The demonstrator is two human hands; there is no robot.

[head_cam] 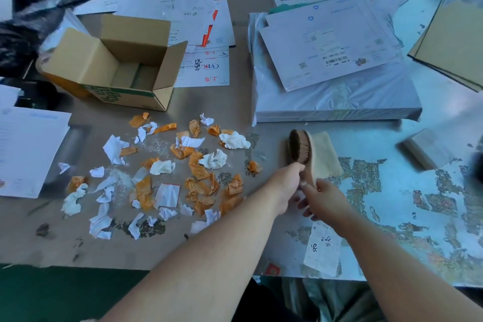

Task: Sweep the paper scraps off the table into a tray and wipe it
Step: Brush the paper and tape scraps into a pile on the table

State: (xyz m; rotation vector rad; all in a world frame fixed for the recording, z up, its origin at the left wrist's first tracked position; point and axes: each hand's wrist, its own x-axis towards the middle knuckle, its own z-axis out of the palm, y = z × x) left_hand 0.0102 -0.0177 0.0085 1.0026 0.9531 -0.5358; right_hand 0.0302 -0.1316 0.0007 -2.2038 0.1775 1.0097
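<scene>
Scraps (pixel 162 167) lie; left hand (pixel 286 181), right hand (pixel 325 200) grip brush (pixel 300 146).

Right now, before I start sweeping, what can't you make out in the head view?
No tray shows anywhere in the head view.
The brush handle is covered by the left hand and right hand; the right hand's grip is unclear.
The box floor is partly hidden by its near wall.
A dark object is blurred and cut off by the right edge.
Print on the papers is too small to read.

Crumpled orange and white paper scraps (pixel 162 167) lie beside the brush (pixel 300 148).
</scene>
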